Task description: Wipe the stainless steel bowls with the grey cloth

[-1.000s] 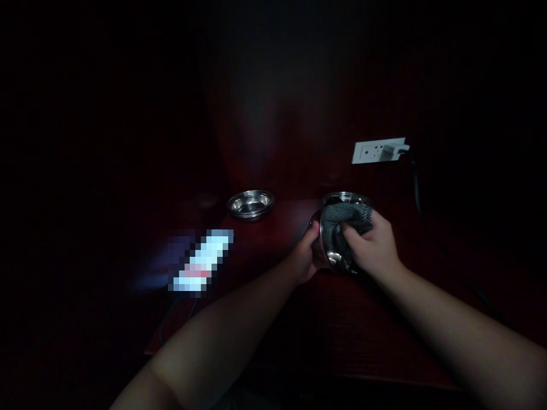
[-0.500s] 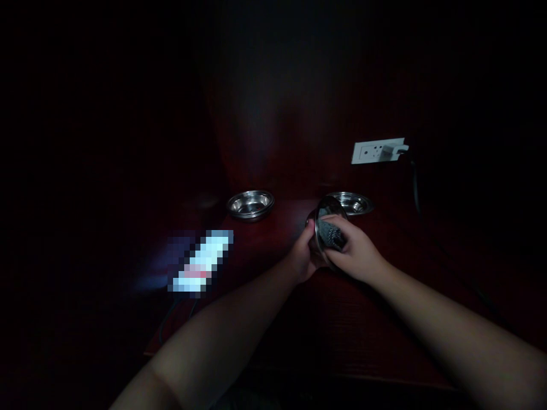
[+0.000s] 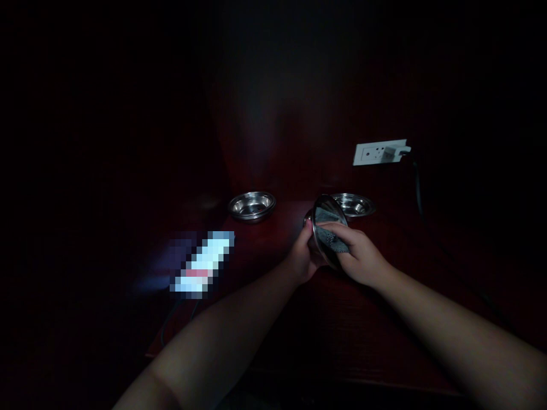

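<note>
My left hand (image 3: 304, 257) grips a shiny steel bowl (image 3: 317, 242) from below and behind, thumb near its rim. The bowl is tipped on its side, its hollow facing right. Inside it, my right hand (image 3: 361, 253) presses a grey patterned cloth (image 3: 333, 234) against the inner wall, fingers closed on the cloth. Behind the held bowl lies a shallow steel dish (image 3: 354, 205), partly hidden by it. To the left sits a small stack of steel bowls (image 3: 252, 206).
A lit phone (image 3: 204, 265), its screen blurred out, lies at the left with a cable below it. On the back wall is a white socket plate (image 3: 366, 154) with a plug and dark cord (image 3: 417, 188). The dark red table (image 3: 342, 336) has its front edge near me.
The right hand and cloth have shifted slightly down and right inside the bowl. The bowl has turned a little, showing more of its inside. The view has moved slightly.
</note>
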The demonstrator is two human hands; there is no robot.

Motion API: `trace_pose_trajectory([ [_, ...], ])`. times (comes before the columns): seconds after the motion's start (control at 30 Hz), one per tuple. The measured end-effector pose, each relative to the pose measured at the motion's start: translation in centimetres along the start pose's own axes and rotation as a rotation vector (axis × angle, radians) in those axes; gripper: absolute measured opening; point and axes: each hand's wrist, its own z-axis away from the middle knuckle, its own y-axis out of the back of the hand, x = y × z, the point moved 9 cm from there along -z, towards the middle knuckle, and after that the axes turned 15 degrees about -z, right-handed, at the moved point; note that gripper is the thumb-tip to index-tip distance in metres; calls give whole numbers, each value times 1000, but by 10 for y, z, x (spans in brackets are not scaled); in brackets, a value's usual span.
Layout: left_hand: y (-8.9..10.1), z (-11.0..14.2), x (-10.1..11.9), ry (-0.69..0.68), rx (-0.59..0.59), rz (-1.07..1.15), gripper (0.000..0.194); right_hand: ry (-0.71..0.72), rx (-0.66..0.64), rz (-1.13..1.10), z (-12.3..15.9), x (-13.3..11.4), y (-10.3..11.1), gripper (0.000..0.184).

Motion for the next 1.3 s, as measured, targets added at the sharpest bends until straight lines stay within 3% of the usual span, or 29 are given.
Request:
trace_pose_trajectory([
  [0.3, 4, -4, 1, -33, 23, 37, 56, 78, -95, -139, 1, -15, -2, 41],
  [0.63, -2, 0, 1, 8, -13, 31, 63, 61, -109, -71, 1, -12, -5, 41],
  [0.8, -8, 2, -1, 45, -47, 75, 60, 69, -23, 47, 1, -6, 1, 48],
  [1.03, 2, 0, -8, 92, 33, 52, 51, 1, -15, 295, -1, 8, 4, 56],
  [1.3, 6, -4, -11, 79, 45, 21, 52, -35, -33, 315, -2, 14, 5, 56],
])
